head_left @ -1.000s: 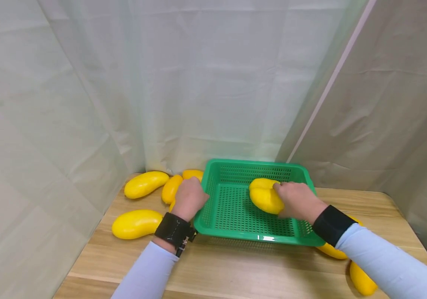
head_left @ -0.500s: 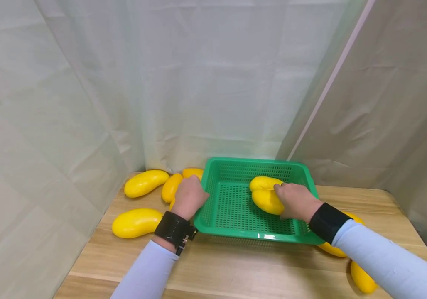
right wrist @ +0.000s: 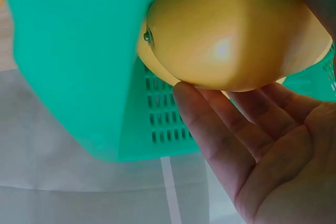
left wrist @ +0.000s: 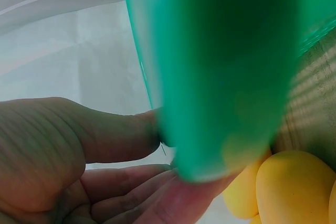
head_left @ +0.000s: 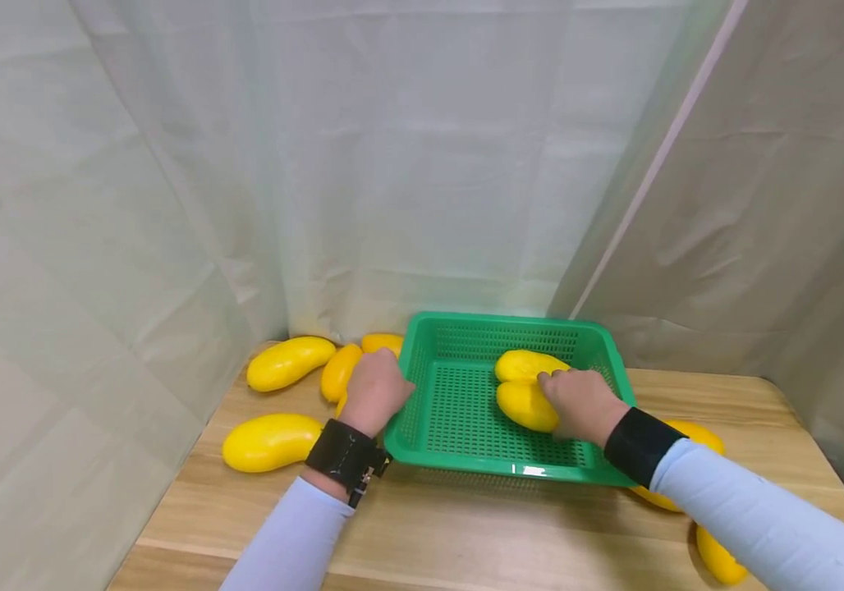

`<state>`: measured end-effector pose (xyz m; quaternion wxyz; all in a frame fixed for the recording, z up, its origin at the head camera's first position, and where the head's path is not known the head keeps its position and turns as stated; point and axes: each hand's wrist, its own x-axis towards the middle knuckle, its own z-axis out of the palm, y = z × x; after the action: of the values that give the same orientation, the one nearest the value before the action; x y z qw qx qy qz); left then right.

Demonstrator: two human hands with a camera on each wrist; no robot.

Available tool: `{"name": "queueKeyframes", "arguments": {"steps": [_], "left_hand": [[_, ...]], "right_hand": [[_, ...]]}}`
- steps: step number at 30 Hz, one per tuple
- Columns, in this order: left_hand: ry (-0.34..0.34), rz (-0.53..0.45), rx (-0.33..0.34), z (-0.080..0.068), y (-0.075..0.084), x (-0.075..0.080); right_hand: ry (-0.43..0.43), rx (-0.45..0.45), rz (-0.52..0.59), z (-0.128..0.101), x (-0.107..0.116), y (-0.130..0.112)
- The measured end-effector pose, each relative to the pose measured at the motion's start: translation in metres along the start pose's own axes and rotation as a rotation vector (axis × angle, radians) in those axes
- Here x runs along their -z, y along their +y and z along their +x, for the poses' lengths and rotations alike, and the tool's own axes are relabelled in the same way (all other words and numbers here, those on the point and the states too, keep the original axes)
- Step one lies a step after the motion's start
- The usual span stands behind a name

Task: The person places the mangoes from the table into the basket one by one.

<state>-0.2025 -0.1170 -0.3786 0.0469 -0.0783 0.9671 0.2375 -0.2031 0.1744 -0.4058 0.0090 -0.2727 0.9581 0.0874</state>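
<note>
A green plastic basket [head_left: 466, 322] stands on the wooden table. My left hand [head_left: 373, 392] grips its left rim; the left wrist view shows thumb and fingers [left wrist: 121, 135] curled round the green rim [left wrist: 220, 66]. My right hand [head_left: 579, 402] holds a yellow mango [head_left: 521, 406] low inside the basket, right beside a second mango [head_left: 529, 364] that lies further back. From the right wrist the held mango [right wrist: 231, 30] fills the top, with my fingers [right wrist: 220, 129] under it and the basket wall [right wrist: 79, 66] at left.
Several loose mangoes lie left of the basket [head_left: 291, 363] [head_left: 339, 371] [head_left: 271, 442], and two more at right [head_left: 695, 435] [head_left: 717, 556] beside my sleeve. Pale curtains close in the table [head_left: 466, 525] at the back and on both sides.
My right hand has lowered the mango a little and drawn it nearer, so it sits against the other mango in the basket. The left hand has kept its hold on the rim.
</note>
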Motion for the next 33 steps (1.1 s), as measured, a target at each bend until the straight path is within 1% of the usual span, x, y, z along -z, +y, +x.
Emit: {"name": "queueKeyframes", "arguments": {"steps": [6,15,24,30,33], "left_hand": [[-0.007,-0.028,-0.002,-0.0001,0.0031,-0.0006],[-0.007,-0.032,0.009,-0.0012,0.0048,0.0016],[-0.006,-0.021,0.002,-0.0015,0.0031,0.0021],[0.002,-0.011,-0.012,-0.0013,0.0012,0.0009],[0.003,-0.012,-0.008,-0.0014,0.0006,0.0006]], "right_hand": [[-0.015,-0.027,0.003,-0.0017,-0.0038,-0.0003],[-0.049,-0.045,-0.010,0.0009,-0.0029,-0.0013],[-0.082,-0.066,-0.048,0.0029,-0.0054,-0.0055],[-0.086,-0.072,-0.036,0.0031,-0.0061,-0.0064],[-0.084,-0.064,-0.030,0.0032,-0.0056,-0.0067]]}}
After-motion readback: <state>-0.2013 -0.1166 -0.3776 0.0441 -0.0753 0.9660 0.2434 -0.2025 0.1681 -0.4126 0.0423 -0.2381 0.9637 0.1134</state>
